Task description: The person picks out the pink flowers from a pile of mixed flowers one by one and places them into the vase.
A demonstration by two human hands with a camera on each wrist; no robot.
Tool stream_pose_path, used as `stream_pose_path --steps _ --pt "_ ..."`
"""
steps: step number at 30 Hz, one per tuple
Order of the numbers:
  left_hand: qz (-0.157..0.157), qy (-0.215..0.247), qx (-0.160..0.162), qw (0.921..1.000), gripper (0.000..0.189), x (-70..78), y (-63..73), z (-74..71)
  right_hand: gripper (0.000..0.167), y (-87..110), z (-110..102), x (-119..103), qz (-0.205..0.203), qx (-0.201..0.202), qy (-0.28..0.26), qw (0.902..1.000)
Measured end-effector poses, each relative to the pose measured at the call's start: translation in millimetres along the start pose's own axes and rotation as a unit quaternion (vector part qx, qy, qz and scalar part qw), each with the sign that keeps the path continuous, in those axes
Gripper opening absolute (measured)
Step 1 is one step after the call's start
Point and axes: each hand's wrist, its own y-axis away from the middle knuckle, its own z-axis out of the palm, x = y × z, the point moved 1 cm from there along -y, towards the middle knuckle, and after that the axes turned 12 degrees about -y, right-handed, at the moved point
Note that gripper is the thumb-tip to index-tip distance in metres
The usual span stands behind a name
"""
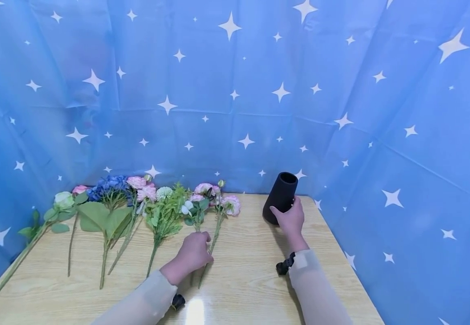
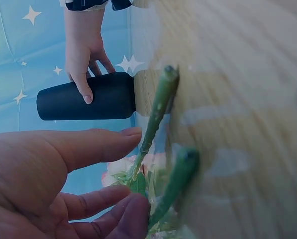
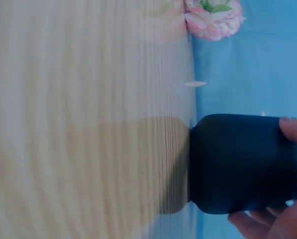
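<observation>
A: Why does the right hand (image 1: 292,220) grip the tapered matte-black vase (image 1: 278,198) round its middle?

B: Probably for steadiness: thumb on one side, fingers round the other, the vase upright at the far right of the pale wood-grain worktop (image 1: 251,271).

A: And the left hand (image 1: 194,251)?

B: Part-open, thumb and fingertips apart about the green stems of a ruffled pink-and-white flower spray (image 1: 231,206) and a leafy white-bloomed sprig (image 1: 187,207); I can't tell whether it touches them.

A: Those other long-stemmed blooms (image 1: 111,187)?

B: Spread out, likely for easy picking.

A: Labels?

B: None readable; the blue curtain (image 1: 206,85) shows only white stars.
</observation>
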Motion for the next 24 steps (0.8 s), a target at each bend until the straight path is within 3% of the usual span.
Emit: stream_pose_path --steps 12,17,24 --pt "0.028 -0.043 0.007 0.9987 0.043 1.4 5.7 2.2 0.093 13.5 -1.4 1.4 -0.016 -0.016 0.021 0.9995" --pt "0.059 -0.069 0.033 0.9954 0.024 2.4 4.9 3.0 0.094 18.7 -4.5 -4.4 -0.025 -0.033 0.028 0.9988" --pt "0.066 -0.074 0.040 0.9942 0.042 3.3 6.9 3.5 0.090 22.4 -7.6 -9.4 -0.023 -0.056 0.022 0.9979"
